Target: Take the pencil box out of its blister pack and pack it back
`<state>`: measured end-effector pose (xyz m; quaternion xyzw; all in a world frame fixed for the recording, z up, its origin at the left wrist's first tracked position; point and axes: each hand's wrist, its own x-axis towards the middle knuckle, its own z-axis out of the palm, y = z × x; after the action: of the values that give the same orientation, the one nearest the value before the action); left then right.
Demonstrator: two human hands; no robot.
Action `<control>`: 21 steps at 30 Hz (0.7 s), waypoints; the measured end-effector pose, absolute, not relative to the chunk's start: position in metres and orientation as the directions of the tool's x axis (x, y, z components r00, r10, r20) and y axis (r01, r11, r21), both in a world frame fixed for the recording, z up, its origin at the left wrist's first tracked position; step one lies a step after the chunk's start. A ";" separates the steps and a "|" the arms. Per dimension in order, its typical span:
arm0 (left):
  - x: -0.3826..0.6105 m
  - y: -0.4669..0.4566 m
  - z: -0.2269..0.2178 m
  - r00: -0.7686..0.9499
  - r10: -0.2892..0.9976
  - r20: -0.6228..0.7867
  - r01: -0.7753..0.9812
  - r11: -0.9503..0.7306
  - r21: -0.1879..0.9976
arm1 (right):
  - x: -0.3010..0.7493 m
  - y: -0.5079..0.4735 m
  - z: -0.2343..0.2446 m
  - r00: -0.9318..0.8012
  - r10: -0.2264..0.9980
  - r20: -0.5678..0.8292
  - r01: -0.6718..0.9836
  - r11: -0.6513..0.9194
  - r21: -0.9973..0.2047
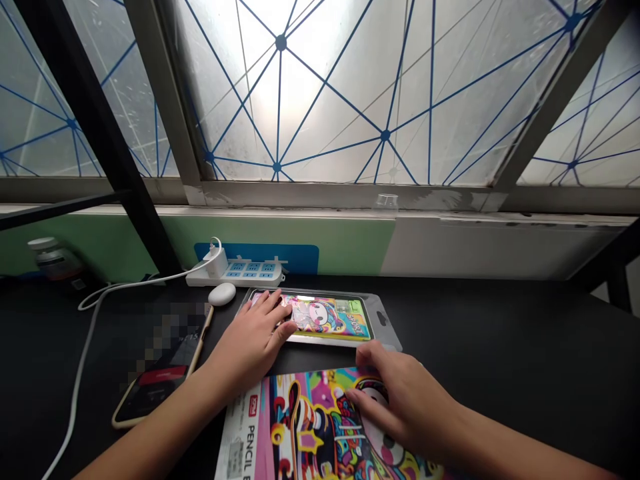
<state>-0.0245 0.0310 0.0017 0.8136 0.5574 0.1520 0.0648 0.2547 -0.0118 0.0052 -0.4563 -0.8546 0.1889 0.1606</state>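
Observation:
My left hand (260, 331) rests flat, fingers stretched out, over the left end of a colourful pencil case (325, 317). That case has a cartoon face printed on it and lies in a clear plastic tray (385, 327) with a hanging hole at its right side. Closer to me is a bright printed card (320, 427) with "PENCIL" and a barcode along its left strip; the rest of the word is cut off. My right hand (400, 393) pinches the card's upper right part, thumb on the front and curled fingers at the top edge.
Behind the tray stand a white power strip (255, 272) with a plugged-in charger (215, 261) and a white oval object (222, 294). A phone (160, 377) lies left of my left forearm, near a white cable (83, 367). A bottle (55, 260) stands far left.

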 end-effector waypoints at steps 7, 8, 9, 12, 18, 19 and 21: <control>-0.022 0.030 0.002 0.335 0.927 0.169 0.888 -0.370 0.272 | 0.290 0.016 0.033 -0.508 0.858 -0.076 0.682 0.347 -0.644; -0.022 0.030 0.001 0.338 0.925 0.171 0.894 -0.373 0.250 | 0.301 0.028 0.036 -0.488 0.866 -0.111 0.695 0.309 -0.649; -0.021 0.030 0.000 0.337 0.924 0.179 0.898 -0.373 0.232 | 0.313 0.041 0.037 -0.455 0.883 -0.118 0.704 0.275 -0.655; -0.021 0.030 -0.003 0.334 0.921 0.202 0.905 -0.373 0.206 | 0.353 0.078 0.036 -0.381 0.912 -0.150 0.730 0.197 -0.655; -0.023 0.030 -0.004 0.365 0.911 0.194 0.906 -0.395 0.149 | 0.395 0.108 0.021 -0.359 0.893 -0.270 0.783 0.130 -0.608; -0.024 0.031 -0.004 0.362 0.912 0.192 0.907 -0.393 0.152 | 0.396 0.108 0.019 -0.355 0.891 -0.283 0.799 0.132 -0.587; -0.025 0.031 -0.005 0.363 0.912 0.190 0.904 -0.394 0.165 | 0.391 0.106 0.017 -0.336 0.907 -0.253 0.819 0.149 -0.554</control>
<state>-0.0245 0.0311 -0.0050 0.8254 0.5500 0.1260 0.0162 0.3906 0.1065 0.0171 -0.5720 -0.7547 0.3137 0.0701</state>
